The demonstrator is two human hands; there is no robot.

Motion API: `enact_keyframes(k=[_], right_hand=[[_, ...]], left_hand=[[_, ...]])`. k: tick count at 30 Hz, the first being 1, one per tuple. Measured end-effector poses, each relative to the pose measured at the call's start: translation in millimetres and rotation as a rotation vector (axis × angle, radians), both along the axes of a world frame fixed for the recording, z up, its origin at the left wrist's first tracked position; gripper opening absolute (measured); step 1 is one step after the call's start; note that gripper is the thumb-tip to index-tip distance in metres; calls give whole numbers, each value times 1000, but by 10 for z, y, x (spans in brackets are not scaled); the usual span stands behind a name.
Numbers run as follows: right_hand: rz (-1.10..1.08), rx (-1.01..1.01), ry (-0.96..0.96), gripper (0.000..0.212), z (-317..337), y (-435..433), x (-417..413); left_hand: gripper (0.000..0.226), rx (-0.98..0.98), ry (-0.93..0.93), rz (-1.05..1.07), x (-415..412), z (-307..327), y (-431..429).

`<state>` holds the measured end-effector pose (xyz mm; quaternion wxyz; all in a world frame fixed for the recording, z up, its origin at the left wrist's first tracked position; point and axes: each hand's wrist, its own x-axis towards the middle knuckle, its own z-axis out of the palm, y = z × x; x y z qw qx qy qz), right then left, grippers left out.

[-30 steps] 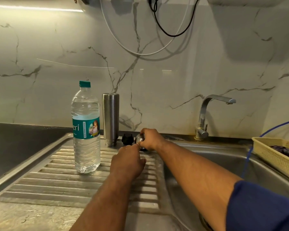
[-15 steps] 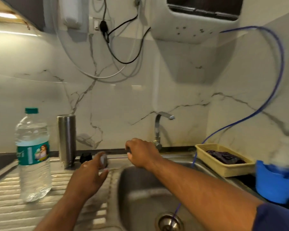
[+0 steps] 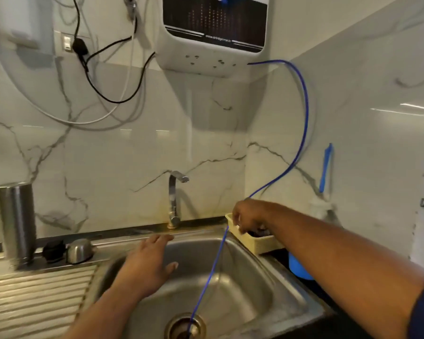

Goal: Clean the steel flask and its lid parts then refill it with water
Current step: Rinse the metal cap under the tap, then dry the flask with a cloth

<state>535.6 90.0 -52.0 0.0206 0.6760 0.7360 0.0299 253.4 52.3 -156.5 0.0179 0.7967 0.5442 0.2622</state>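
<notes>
The steel flask stands upright and uncapped at the far left, on the sink's back ledge. Beside it lie the black lid part and the domed steel cap, both apart from my hands. My left hand hovers over the sink basin with straight fingers and holds nothing. My right hand reaches over the yellow basket at the sink's right rim, fingers hanging down toward a dark item inside it. I see nothing held in it.
A steel tap rises behind the basin. A thin blue tube runs from the wall-mounted purifier down into the drain. A blue container sits below the basket. The ribbed drainboard lies at the left.
My right hand left the steel cap and moved right to the yellow basket. My left hand released the cap and moved over the basin. The view swung right; the water bottle is out of view.
</notes>
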Motion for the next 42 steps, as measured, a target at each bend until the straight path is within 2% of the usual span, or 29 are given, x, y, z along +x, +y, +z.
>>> enact_keyframes(k=[4,6,9,11,13,17,22,29,33,36,38,40,42], right_hand=[[-130,48,20,36,103,154,412],[-152,61,-15,39,26,321,539],[-193,30,-70,60,-151,559,578],[-210,-14,-90,77,-241,678,545],[-211,-62,-75,83,-331,792,522],[-245,-58,-47,58,-537,948,541],[-316,251,28,30,-441,957,660],[-211,575,152,28,460,864,811],[-85,715,328,28,1046,681,742],[19,713,331,18,1337,470,540],[111,618,261,42,1442,279,282],[189,473,165,65,1430,94,-60],[280,336,50,75,1304,-37,-426]], left_hand=[[63,-5,-20,-92,509,-106,74],[63,-52,36,-109,625,-221,122],[66,-80,137,-135,614,-315,175],[64,-86,130,-145,572,-319,214],[63,-76,115,-152,549,-311,235],[60,-54,91,-176,547,-325,252],[57,-65,66,-160,499,-354,281],[57,-109,-1,-136,468,-257,311],[56,-113,-134,-105,435,-154,276],[43,-106,-246,-69,431,-74,250],[34,-117,-515,-100,426,-28,219],[59,-150,-785,-159,401,40,153],[92,-262,-971,-252,388,119,55]])
